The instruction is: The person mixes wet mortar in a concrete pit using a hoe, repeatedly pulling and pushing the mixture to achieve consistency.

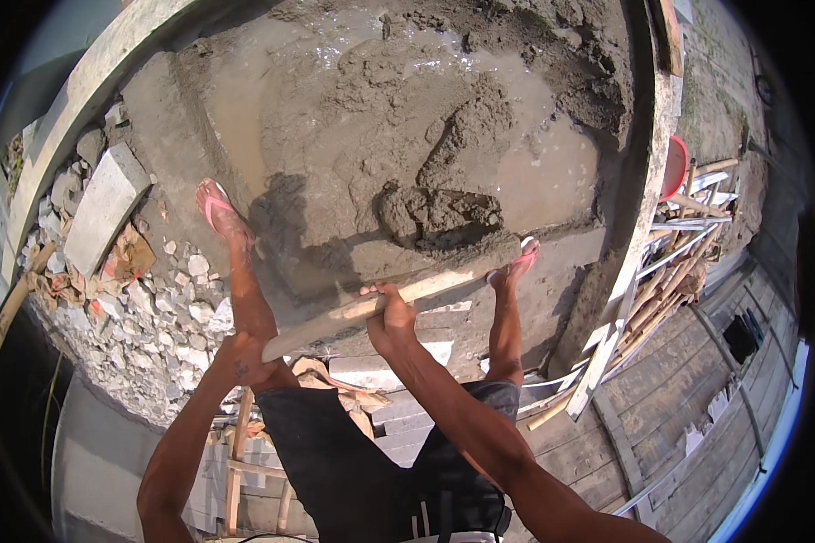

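Observation:
A thick, pale wooden handle (pixel 444 280) runs slantwise in front of me, its far end rising to the right over the wet cement mix (pixel 362 118). My left hand (pixel 242 360) is closed round its near end, beside my left knee. Farther up, my right hand (pixel 391 322) grips the same handle, fingers wrapped over it. Close to the handle's far end, a mortar-caked shape like a hoe's blade (pixel 439 217) sits in the mix; mud hides its outline and the joint with the handle.
My feet in pink-strapped flip-flops (pixel 217 206) stand apart on the trough's near ledges. White rubble (pixel 167 335) and a concrete block (pixel 109 208) lie left. A plank (pixel 638 244) edges the right side, with bamboo poles (pixel 666 303) and a red basin (pixel 675 169) beyond.

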The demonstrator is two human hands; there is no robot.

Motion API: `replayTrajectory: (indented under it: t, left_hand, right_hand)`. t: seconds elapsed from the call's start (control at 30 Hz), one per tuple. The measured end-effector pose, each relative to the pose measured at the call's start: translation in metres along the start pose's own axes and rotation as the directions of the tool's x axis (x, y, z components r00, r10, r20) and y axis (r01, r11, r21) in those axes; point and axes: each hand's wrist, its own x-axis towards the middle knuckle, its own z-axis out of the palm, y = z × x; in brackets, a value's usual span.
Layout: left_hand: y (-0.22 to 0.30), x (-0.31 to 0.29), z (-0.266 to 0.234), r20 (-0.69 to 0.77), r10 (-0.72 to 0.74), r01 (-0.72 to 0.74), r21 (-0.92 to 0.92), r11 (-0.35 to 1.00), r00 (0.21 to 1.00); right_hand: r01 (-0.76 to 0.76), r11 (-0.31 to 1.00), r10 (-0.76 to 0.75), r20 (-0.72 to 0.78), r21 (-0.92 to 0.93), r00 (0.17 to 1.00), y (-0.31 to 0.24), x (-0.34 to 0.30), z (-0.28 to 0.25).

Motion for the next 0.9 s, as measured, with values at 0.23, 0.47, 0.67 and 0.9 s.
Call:
replayTrajectory:
  t: [0.23, 0.47, 0.67, 0.9]
  left_hand:
    - [-0.043, -0.025, -0.001, -0.106, 0.151, -0.147, 0.051, 0.988, 0.983]
    - [0.115, 0.038, 0.023, 0.031, -0.063, 0.070, -0.405, 0.912, 0.998]
    - [0.197, 0.129, 0.077, 0.020, -0.164, 0.123, -0.758, 0.640, 0.986]
    - [0.204, 0.237, 0.035, -0.364, 0.047, -0.313, -0.719, 0.620, 0.930]
  right_hand:
    - [-0.010, 1.000, 0.012, -0.074, 0.021, 0.997, 0.018, -0.076, 0.020]
    - [0.051, 0.955, -0.069, -0.052, -0.291, 0.996, -0.052, 0.099, -0.010]
    - [0.352, 0.656, -0.389, 0.100, -0.668, 0.916, -0.122, 0.157, 0.032]
    - [0.653, 0.473, -0.621, 0.303, -0.591, 0.723, -0.237, 0.156, 0.123]
